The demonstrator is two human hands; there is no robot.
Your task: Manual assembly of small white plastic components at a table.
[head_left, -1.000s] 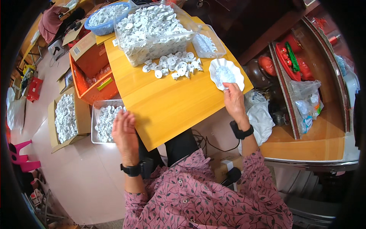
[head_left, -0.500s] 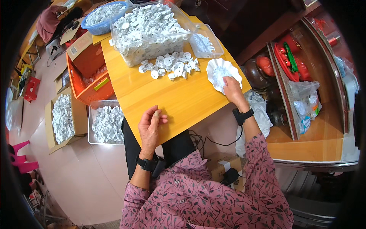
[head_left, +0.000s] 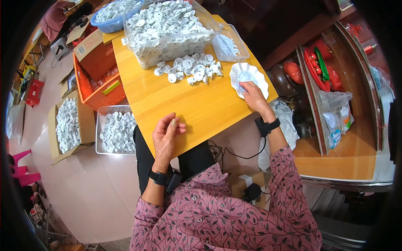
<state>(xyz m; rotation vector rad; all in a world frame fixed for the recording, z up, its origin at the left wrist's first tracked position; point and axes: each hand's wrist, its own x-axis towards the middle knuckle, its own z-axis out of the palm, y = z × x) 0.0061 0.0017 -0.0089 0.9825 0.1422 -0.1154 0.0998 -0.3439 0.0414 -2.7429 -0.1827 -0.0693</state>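
My right hand (head_left: 256,98) reaches into a white scalloped dish (head_left: 260,79) at the table's right side. Its fingers are pinched together over a heap of small clear pieces (head_left: 244,77); whatever is between the fingertips is too small to make out. Above the near part of the table is my left hand (head_left: 166,133), with its fingers curled and the thumb against them. Anything held there is hidden. Beyond the hands, a loose pile of white round plastic parts with short stems (head_left: 190,69) lies on the yellow table (head_left: 167,100).
A large clear bin (head_left: 167,46) full of white parts stands behind the pile, beside a shallow clear tray (head_left: 230,46) and a blue basket (head_left: 112,26). On the floor at left are an orange crate (head_left: 104,94), a cardboard box (head_left: 86,125) and a white-rimmed tub (head_left: 98,138). Shelves (head_left: 343,161) stand right.
My right hand's fingertips have shifted slightly toward the near left side of the dish. The left hand stays almost in place. The whole view has shifted a little.
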